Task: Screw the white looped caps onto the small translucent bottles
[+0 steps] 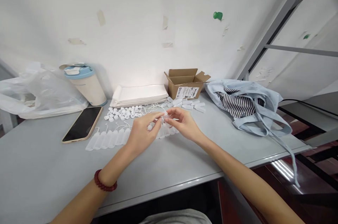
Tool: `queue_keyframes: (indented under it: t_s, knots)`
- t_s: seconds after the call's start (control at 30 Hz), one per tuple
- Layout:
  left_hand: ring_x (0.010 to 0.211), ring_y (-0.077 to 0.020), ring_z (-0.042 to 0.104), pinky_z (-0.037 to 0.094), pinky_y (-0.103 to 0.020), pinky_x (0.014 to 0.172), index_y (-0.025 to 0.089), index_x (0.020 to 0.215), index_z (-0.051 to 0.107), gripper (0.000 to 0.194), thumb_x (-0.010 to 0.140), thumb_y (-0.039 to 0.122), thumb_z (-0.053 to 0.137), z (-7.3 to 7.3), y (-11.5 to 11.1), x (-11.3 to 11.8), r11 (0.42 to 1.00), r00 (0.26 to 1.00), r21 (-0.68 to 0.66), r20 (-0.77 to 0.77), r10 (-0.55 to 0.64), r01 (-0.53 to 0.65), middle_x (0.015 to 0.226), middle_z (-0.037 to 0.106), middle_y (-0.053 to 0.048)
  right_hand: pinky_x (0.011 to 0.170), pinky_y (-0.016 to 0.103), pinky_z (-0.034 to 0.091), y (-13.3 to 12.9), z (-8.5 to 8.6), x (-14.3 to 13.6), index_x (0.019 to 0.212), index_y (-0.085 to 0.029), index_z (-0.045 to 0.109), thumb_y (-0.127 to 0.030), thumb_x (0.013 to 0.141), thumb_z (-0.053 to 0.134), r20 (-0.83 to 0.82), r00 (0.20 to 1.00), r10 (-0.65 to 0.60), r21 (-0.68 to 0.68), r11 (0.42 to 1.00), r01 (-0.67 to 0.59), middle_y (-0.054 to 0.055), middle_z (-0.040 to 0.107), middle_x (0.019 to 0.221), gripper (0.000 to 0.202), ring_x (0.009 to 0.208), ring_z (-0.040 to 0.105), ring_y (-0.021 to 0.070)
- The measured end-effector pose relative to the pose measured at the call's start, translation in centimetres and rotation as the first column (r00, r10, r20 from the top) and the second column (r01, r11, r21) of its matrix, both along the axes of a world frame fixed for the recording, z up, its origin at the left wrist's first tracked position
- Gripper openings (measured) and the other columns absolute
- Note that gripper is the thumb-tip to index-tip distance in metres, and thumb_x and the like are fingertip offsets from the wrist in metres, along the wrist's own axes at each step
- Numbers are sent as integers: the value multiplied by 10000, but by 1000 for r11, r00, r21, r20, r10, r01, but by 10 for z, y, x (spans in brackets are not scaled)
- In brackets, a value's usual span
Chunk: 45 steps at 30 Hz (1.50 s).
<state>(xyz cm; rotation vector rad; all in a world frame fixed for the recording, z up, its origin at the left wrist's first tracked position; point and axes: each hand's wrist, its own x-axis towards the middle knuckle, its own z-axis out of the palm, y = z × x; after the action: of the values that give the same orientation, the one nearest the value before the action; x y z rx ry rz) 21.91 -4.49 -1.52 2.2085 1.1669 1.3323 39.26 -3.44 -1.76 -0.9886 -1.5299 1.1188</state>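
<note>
My left hand (144, 130) and my right hand (182, 122) meet above the middle of the grey table (169, 167). The fingertips of both pinch one small translucent white piece (164, 115), whose details are too small to tell. Below and beside my hands lies a row of flat translucent bottles (108, 139), several with white strings at their tops. Behind my left hand is a loose pile of small white caps (124, 112). More translucent bottles (187, 103) lie in a heap behind my right hand.
A phone (83, 123), a cup with a blue lid (86, 85) and a plastic bag (44, 90) are at the left. White sheets (139, 94) and an open cardboard box (186, 85) stand by the wall. A light blue cloth bag (248, 104) lies at the right.
</note>
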Motion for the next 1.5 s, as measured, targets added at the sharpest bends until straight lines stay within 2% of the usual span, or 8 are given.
queue_keyframes:
  t_s: [0.1, 0.2, 0.3, 0.47, 0.83, 1.1, 1.27, 1.5]
  knots:
    - [779, -211, 705, 528, -245, 473, 222, 1027, 707, 232, 860, 300, 567, 12, -5, -7, 995, 998, -91, -34, 46, -49, 1019, 739, -60, 651, 275, 543, -5, 4, -4, 912, -185, 621, -384, 744, 731, -155, 984, 92, -101, 989, -108, 14, 642, 873, 282, 679, 623, 112]
    - [951, -245, 679, 593, -340, 706, 227, 1154, 643, 312, 864, 327, 584, 16, -10, -12, 999, 990, 43, -137, -15, 21, 1152, 684, -82, 714, 291, 543, -10, 7, -6, 923, -184, 649, -358, 723, 766, -308, 941, 143, -208, 955, -213, 21, 663, 897, 290, 702, 656, 124]
    - [1177, -278, 575, 524, -438, 953, 257, 1325, 512, 482, 863, 354, 612, 14, -14, -16, 980, 961, 145, -260, -97, 138, 1306, 588, -94, 832, 343, 526, -12, 7, -8, 924, -179, 665, -335, 712, 784, -451, 873, 188, -277, 900, -337, 37, 700, 857, 289, 833, 697, 187]
    - [1190, -276, 563, 528, -436, 950, 293, 1408, 386, 545, 897, 282, 576, 6, -24, -23, 969, 952, 215, -301, -55, 123, 1315, 556, -107, 906, 388, 500, -14, 0, -15, 956, -171, 697, -329, 727, 775, -566, 780, 267, -305, 812, -499, 71, 730, 905, 290, 927, 699, 219]
    - [1073, -311, 601, 573, -451, 831, 164, 1417, 359, 506, 924, 176, 469, -16, -56, -35, 934, 862, 340, -499, 82, 108, 1167, 606, -180, 706, 236, 476, -33, -13, -35, 967, -173, 684, -247, 766, 723, -258, 870, 420, -259, 837, -481, 0, 686, 811, 217, 753, 649, 126]
    - [1173, -253, 542, 544, -392, 935, 218, 1408, 381, 535, 912, 222, 581, -27, -63, -54, 953, 928, 270, -372, -29, 138, 1257, 573, -129, 875, 327, 485, -36, -13, -36, 1074, -147, 648, -337, 799, 717, -471, 725, 503, -367, 635, -679, 78, 714, 932, 341, 886, 693, 175]
    - [1148, -238, 526, 542, -373, 906, 195, 1365, 416, 486, 912, 216, 591, -25, -72, -68, 954, 903, 245, -426, -57, 175, 1223, 585, -121, 943, 350, 459, -36, -16, -34, 1122, -141, 648, -370, 794, 719, -406, 677, 614, -367, 569, -736, 106, 707, 1038, 406, 988, 670, 191]
    - [1044, -217, 540, 536, -337, 854, 200, 1263, 501, 359, 925, 303, 566, -20, -80, -120, 975, 808, 206, -586, 56, 82, 1177, 610, -86, 888, 369, 506, -28, -7, -25, 1129, -134, 650, -298, 731, 779, -322, 790, 521, -413, 673, -613, 137, 694, 1107, 450, 988, 687, 226]
